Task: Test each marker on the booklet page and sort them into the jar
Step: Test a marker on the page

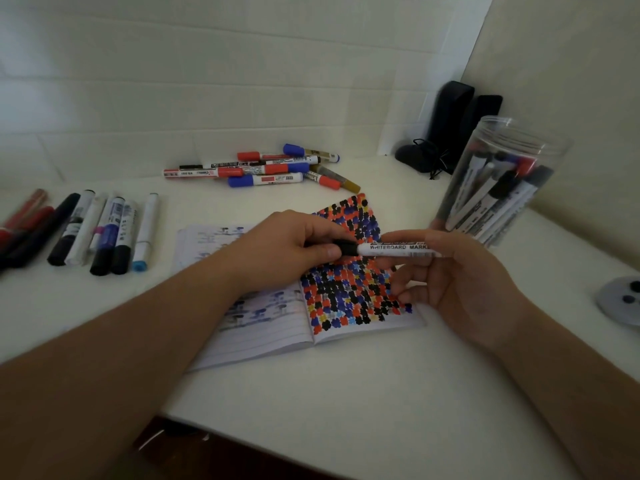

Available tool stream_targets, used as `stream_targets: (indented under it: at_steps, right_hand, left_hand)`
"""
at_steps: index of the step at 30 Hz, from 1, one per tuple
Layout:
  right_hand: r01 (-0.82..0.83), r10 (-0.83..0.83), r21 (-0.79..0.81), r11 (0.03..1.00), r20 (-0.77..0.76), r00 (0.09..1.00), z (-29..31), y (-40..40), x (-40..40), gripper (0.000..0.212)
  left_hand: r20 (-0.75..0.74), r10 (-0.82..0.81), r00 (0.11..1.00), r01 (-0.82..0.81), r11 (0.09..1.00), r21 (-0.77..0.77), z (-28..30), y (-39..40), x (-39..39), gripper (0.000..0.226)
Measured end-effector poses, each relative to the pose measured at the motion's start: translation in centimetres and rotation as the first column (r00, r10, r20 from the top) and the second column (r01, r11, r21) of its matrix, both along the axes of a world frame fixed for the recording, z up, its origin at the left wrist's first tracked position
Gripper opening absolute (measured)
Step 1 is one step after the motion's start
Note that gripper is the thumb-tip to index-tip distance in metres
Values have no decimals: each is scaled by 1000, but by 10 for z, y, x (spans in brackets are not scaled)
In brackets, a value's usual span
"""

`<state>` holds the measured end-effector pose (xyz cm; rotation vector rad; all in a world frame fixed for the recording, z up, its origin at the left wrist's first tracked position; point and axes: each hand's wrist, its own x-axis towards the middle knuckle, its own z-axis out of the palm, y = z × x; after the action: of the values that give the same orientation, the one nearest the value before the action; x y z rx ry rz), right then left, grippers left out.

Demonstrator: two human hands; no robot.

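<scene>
Two bare hands hold a whiteboard marker (398, 249) level above an open booklet (298, 289) on a white surface (346, 393). The left hand (287, 247) pinches the marker's black cap (346, 247) between thumb and curled fingers; the right hand (453, 282) grips the white barrel, fingers wrapped around it, the printed label facing up. Whether the cap is seated or pulled a little free cannot be told. The booklet's right page (356, 271) is crowded with blots of black, red, blue and yellow ink; its left page (242, 306) is lined and shows faint blue and grey marks. At right, just beyond the right hand, a clear plastic jar (502, 181) stands open-topped with several markers leaning inside it. A loose pile of markers (263, 168) with red and blue caps lies at the back of the surface, well apart from the booklet. A row of thicker markers (104, 233), black, white and blue, lies side by side at left, with red pens (24, 220) beside them at the frame's edge. Two dark upright objects (460, 119) stand in the far corner against the white wall, a dark bundle with a cord (419, 157) at their foot. A grey round object (620, 299) sits at the right edge.
</scene>
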<state>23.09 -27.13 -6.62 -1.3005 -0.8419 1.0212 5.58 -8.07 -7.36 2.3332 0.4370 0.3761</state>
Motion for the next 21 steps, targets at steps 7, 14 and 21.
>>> stream_targets:
  at_steps: [7, 14, 21]
  right_hand:
    - [256, -259, 35, 966, 115, 959, 5, 2, -5, 7]
    - [264, -253, -52, 963, 160, 954, 3, 7, -8, 14]
    - [205, -196, -47, 978, 147, 970, 7, 9, -7, 16]
  left_hand:
    - [139, -45, 989, 73, 975, -207, 4, 0, -7, 25]
    - [130, -80, 988, 84, 996, -24, 1, -6, -4, 20]
    - [143, -37, 989, 41, 999, -25, -2, -1, -2, 14]
